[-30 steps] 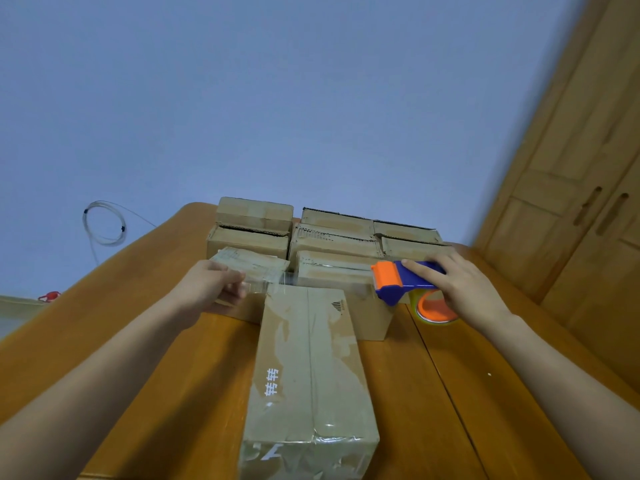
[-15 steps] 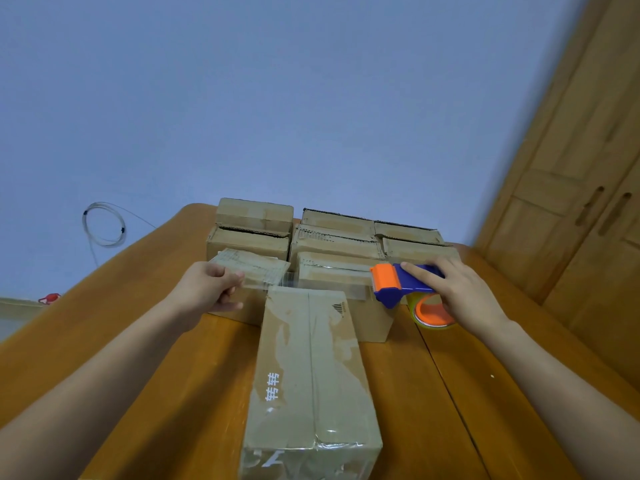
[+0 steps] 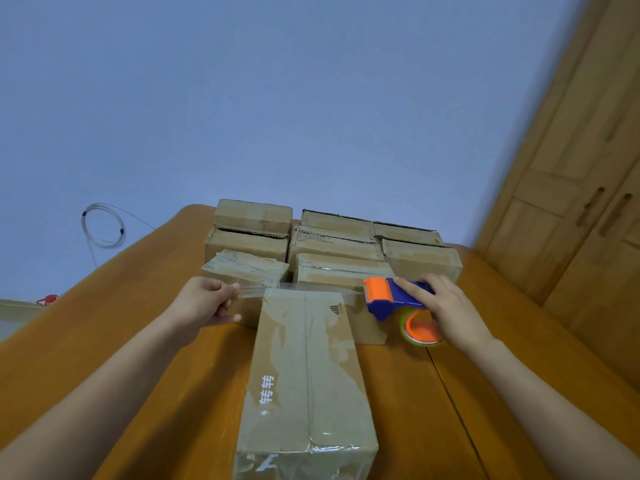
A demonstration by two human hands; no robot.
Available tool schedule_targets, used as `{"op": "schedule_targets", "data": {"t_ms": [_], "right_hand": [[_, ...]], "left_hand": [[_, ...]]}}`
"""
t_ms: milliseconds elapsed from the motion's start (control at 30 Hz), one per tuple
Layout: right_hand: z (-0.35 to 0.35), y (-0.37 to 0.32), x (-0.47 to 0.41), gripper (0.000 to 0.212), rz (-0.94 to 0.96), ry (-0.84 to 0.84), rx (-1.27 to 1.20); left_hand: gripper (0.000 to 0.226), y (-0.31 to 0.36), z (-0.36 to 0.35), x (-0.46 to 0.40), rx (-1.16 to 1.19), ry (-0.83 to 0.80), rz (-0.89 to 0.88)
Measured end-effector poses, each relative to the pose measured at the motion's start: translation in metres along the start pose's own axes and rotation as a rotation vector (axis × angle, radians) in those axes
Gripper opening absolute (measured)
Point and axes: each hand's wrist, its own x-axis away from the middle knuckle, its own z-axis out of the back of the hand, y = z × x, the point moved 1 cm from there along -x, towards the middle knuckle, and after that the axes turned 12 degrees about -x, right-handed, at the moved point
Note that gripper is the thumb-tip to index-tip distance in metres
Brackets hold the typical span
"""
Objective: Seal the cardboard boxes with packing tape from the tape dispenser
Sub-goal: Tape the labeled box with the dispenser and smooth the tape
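- Transparent packing tape [image 3: 298, 292] is stretching between our two hands, spanning the far end of the nearest cardboard box [image 3: 304, 368], which is lying lengthwise between our forearms.
- Risk, in our judgement: the strip is hanging just above the far top edge of the box, so any slack could let it fold onto itself or land crooked across the centre seam.
- Risk, in our judgement: the free end is being held only at the fingertips; a slip there would let the strip spring back toward the dispenser.
- Left hand [image 3: 204, 301]: we are pinching the free end of the tape between thumb and fingers, the remaining fingers curled beneath.
- Right hand [image 3: 446, 311]: we are gripping the tape dispenser [image 3: 393, 299] from above, forefinger extended along its blue body, the orange head pointing toward the left hand and the roll sitting under the palm.
- Beyond both grips, the stacked cardboard boxes [image 3: 332, 244] are waiting; whether those are sealed we cannot tell.
- Beneath both grips, the wooden table [image 3: 138, 341] is carrying everything.
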Motion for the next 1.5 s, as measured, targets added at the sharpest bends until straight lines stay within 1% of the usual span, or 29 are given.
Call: {"op": "schedule_targets", "data": {"t_ms": [133, 233, 367, 467, 533, 600, 667, 733, 800, 867, 900, 967, 1000, 1067, 1200, 1267, 1300, 1333, 1433, 1500], "right_hand": [[-0.02, -0.009, 0.018, 0.102, -0.088, 0.002, -0.079], [-0.035, -0.017, 0.029, 0.11, -0.174, 0.014, -0.159], [-0.056, -0.04, 0.037, 0.104, -0.269, 0.069, -0.222], [-0.068, -0.052, 0.044, 0.099, -0.329, 0.117, -0.27], [-0.071, -0.056, 0.048, 0.097, -0.362, 0.147, -0.27], [-0.073, -0.059, 0.051, 0.098, -0.406, 0.172, -0.27], [-0.075, -0.061, 0.051, 0.102, -0.432, 0.2, -0.261], [-0.079, -0.061, 0.051, 0.104, -0.456, 0.225, -0.247], [-0.083, -0.063, 0.052, 0.105, -0.486, 0.248, -0.239], [-0.085, -0.064, 0.051, 0.103, -0.49, 0.256, -0.217], [-0.086, -0.064, 0.051, 0.101, -0.49, 0.253, -0.208], [-0.086, -0.065, 0.049, 0.095, -0.502, 0.249, -0.199], [-0.084, -0.066, 0.049, 0.092, -0.506, 0.249, -0.198], [-0.082, -0.066, 0.049, 0.089, -0.503, 0.244, -0.196], [-0.081, -0.067, 0.049, 0.088, -0.499, 0.239, -0.205], [-0.08, -0.067, 0.049, 0.088, -0.5, 0.233, -0.202], [-0.08, -0.068, 0.049, 0.088, -0.504, 0.23, -0.205], [-0.079, -0.069, 0.049, 0.087, -0.507, 0.229, -0.209], [-0.076, -0.071, 0.048, 0.085, -0.511, 0.221, -0.219], [-0.075, -0.071, 0.048, 0.087, -0.521, 0.216, -0.225]], "left_hand": [[0.023, -0.015, -0.008, 0.001, 0.122, -0.046, 0.046], [0.022, -0.022, -0.017, 0.002, 0.194, -0.051, 0.067], [0.025, -0.029, -0.031, 0.004, 0.278, -0.039, 0.089], [0.033, -0.038, -0.045, 0.004, 0.311, -0.042, 0.121], [0.036, -0.041, -0.052, 0.005, 0.312, 0.0, 0.124], [0.04, -0.039, -0.059, 0.007, 0.286, 0.09, 0.099], [0.036, -0.035, -0.066, 0.01, 0.224, 0.206, 0.06], [0.029, -0.033, -0.071, 0.012, 0.191, 0.268, 0.04], [0.026, -0.032, -0.07, 0.011, 0.199, 0.248, 0.056], [0.02, -0.033, -0.066, 0.009, 0.2, 0.172, 0.092], [0.022, -0.034, -0.064, 0.007, 0.197, 0.121, 0.12], [0.045, -0.04, -0.064, 0.006, 0.136, 0.027, 0.157], [0.052, -0.042, -0.066, 0.007, 0.089, 0.013, 0.156], [0.048, -0.047, -0.07, 0.009, 0.021, 0.061, 0.134], [0.026, -0.048, -0.066, 0.015, -0.134, 0.248, 0.076], [0.023, -0.045, -0.062, 0.019, -0.161, 0.351, 0.022], [0.027, -0.04, -0.06, 0.023, -0.16, 0.393, -0.008], [0.029, -0.034, -0.057, 0.028, -0.144, 0.418, -0.044], [0.027, -0.005, -0.054, 0.043, -0.08, 0.417, -0.197], [0.027, 0.018, -0.055, 0.051, -0.202, 0.413, -0.32]]}}
